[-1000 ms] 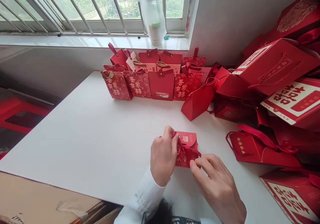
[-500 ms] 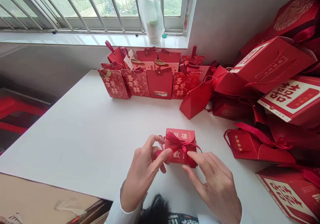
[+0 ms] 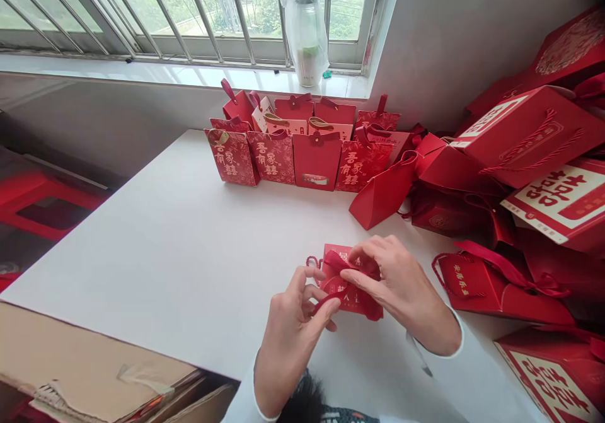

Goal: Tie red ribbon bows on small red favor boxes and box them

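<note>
Right hand point(image 3: 401, 290) has shifted across onto the red ribbon point(image 3: 338, 262), pinching it over the red favour box point(image 3: 359, 303); left hand point(image 3: 293, 341) grasps the ribbon's loose tail, fingers partly curled.

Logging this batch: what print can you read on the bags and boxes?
"吾家有囍" on the front-row red paper bag.
"囍" on the white panel of the big red box.
On the ribboned red bag: gold characters, too small to read.
On the small red box: print partly covered.
</note>
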A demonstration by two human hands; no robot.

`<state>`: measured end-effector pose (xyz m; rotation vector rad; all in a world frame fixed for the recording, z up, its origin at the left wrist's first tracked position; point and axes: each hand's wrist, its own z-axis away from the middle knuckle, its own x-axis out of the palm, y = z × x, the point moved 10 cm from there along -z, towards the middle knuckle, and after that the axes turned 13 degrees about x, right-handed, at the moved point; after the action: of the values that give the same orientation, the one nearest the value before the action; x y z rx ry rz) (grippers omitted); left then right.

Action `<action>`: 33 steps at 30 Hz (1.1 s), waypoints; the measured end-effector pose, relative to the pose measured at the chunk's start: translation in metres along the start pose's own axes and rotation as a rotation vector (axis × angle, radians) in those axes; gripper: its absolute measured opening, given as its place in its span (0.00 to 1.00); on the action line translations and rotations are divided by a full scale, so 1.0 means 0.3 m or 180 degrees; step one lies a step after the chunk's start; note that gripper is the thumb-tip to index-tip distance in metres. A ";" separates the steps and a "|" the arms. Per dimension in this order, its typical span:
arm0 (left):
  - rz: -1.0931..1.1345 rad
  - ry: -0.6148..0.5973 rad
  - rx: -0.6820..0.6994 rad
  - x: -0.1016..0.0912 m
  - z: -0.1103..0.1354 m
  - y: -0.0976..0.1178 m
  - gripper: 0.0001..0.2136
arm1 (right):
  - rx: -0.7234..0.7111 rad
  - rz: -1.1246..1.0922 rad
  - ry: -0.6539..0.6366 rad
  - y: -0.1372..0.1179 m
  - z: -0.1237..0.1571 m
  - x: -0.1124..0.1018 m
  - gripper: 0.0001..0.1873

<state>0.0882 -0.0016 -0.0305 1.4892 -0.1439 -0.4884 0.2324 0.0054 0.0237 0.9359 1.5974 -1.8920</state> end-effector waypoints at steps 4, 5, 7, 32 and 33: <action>0.0134 0.0077 -0.0078 0.001 0.009 -0.014 0.11 | 0.0191 -0.0203 -0.0312 0.002 -0.016 0.033 0.14; 0.0169 0.0107 -0.0102 0.001 0.013 -0.021 0.12 | 0.0279 -0.0285 -0.0254 0.011 -0.015 0.033 0.14; 0.0274 0.0163 -0.0154 0.004 0.024 -0.040 0.12 | 0.0435 -0.0469 -0.0071 0.033 -0.007 0.031 0.14; -0.0115 -0.0171 -0.0111 0.013 0.033 -0.043 0.08 | -0.0325 0.0189 0.1213 0.038 0.208 -0.035 0.04; -0.0116 -0.0198 -0.0108 0.016 0.029 -0.042 0.09 | -0.0341 0.0154 0.1202 0.034 0.209 -0.029 0.05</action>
<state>0.0864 -0.0118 -0.0431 1.4463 -0.1568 -0.5644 0.2336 -0.0584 0.0288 1.3308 1.8468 -1.6474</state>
